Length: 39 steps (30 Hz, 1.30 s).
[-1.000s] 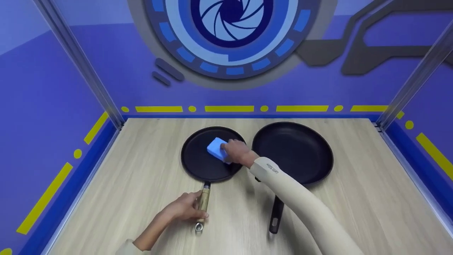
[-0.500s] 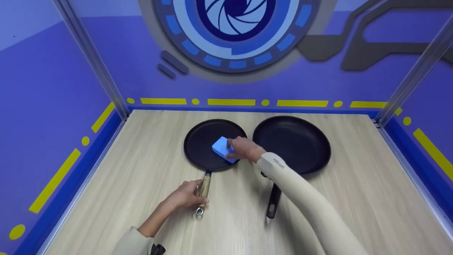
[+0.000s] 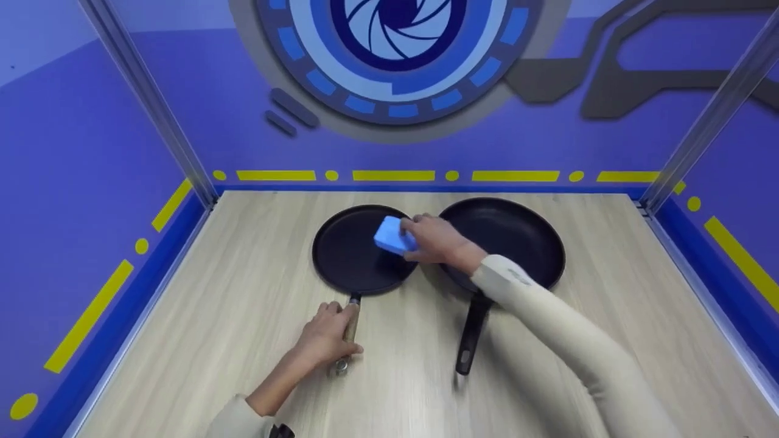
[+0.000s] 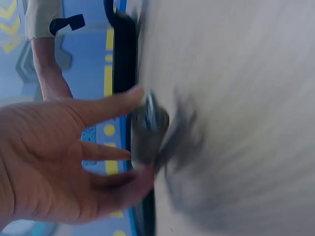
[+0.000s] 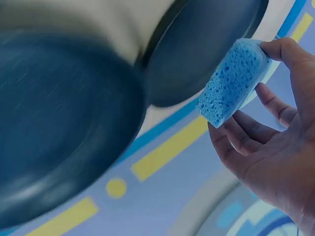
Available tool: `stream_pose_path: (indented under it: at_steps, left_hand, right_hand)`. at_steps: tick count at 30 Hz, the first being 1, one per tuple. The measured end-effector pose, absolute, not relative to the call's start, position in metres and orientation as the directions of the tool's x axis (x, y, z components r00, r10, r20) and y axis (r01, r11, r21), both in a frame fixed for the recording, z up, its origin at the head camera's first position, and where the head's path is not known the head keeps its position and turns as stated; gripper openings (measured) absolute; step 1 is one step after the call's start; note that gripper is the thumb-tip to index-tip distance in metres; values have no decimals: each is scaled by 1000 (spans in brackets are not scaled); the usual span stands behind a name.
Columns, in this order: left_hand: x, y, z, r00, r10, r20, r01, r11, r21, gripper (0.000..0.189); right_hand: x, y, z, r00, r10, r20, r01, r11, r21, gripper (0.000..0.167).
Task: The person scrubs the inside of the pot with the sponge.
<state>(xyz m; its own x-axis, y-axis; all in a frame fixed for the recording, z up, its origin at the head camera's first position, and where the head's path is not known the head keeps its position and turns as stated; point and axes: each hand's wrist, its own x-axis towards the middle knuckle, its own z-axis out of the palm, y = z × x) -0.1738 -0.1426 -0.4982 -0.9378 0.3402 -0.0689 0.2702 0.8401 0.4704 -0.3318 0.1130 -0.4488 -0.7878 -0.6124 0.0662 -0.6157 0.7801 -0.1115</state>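
Note:
In the head view, a flat black pan point(image 3: 350, 252) lies on the table with its light wooden handle point(image 3: 351, 328) toward me. My left hand point(image 3: 325, 334) has its thumb and fingers on either side of this handle, near its metal hanging ring. The left wrist view shows the handle end point(image 4: 148, 130) between thumb and fingers, blurred. A blue sponge point(image 3: 392, 236) is pinched between the thumb and fingers of my right hand point(image 3: 437, 240), above the flat pan's right side. The right wrist view shows the sponge point(image 5: 231, 81) raised clear of the pans.
Right of the flat pan stands a deeper black frying pan point(image 3: 517, 240), its black handle point(image 3: 471, 334) pointing toward me. My right forearm point(image 3: 560, 328) crosses over it. Blue panels point(image 3: 401, 152) with yellow markings enclose the wooden table point(image 3: 243, 274) at back and sides.
My right hand has lifted the sponge off the flat pan and shifted right and away from me. The left hand's fingers look looser on the handle than before.

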Motion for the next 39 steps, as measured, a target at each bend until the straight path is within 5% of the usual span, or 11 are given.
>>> stream_pose_path:
  at_steps: [4, 9, 16, 22, 30, 39]
  left_hand:
    - [-167, -116, -495, -907, 401, 126, 417, 819, 394, 52]
    - [-163, -75, -492, -824, 555, 118, 501, 615, 608, 47]
    - [-170, -34, -512, -760, 645, -80, 226, 377, 898, 54]
    - [-162, -11, -523, -725, 656, -210, -1, 303, 953, 55]
    - [-173, 16, -523, -724, 644, -248, -213, 133, 968, 48]
    - [-177, 32, -521, -769, 583, -260, -267, 75, 961, 59]
  right_hand:
    - [-332, 168, -447, -828, -544, 137, -559, 823, -104, 48]
    - [-336, 232, -451, -917, -384, 111, -398, 900, -175, 47]
    - [-326, 276, -456, -926, -351, -138, -323, 927, -191, 45]
    - [-306, 293, -461, -846, -379, -376, -327, 925, -195, 37]
    - [-297, 278, -470, -765, -534, -360, -448, 842, -300, 31]
    - [-312, 239, -481, -791, -518, -325, -453, 853, -259, 39]
